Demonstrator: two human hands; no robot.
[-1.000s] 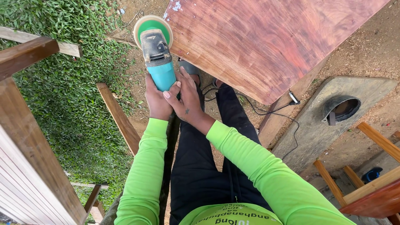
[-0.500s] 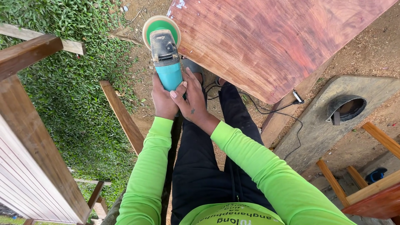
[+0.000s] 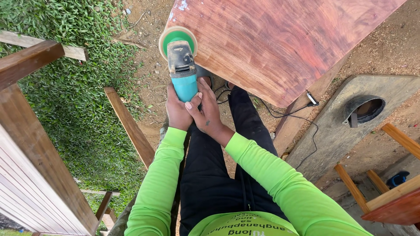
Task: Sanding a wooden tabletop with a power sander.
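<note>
I hold a teal angle grinder [image 3: 182, 69] with both hands. Its black head carries a round green sanding disc [image 3: 177, 39] with a pale rim, which sits against the left edge of a large reddish wooden tabletop [image 3: 280, 43]. My left hand [image 3: 177, 111] wraps the teal body from the left. My right hand [image 3: 205, 109] grips it from the right, thumb across the body. Both arms wear bright green sleeves. A black power cord [image 3: 302, 126] trails over the ground to the right.
Grass [image 3: 65, 100] lies to the left, bare dirt under the tabletop. Brown wooden beams [image 3: 30, 131] and a plank [image 3: 129, 124] stand on the left. A grey concrete slab with a round hole [image 3: 363, 109] is on the right, wooden frames [image 3: 393, 192] at lower right.
The grinder and both hands have moved rightward, bringing the disc from beside the tabletop's corner to its left edge.
</note>
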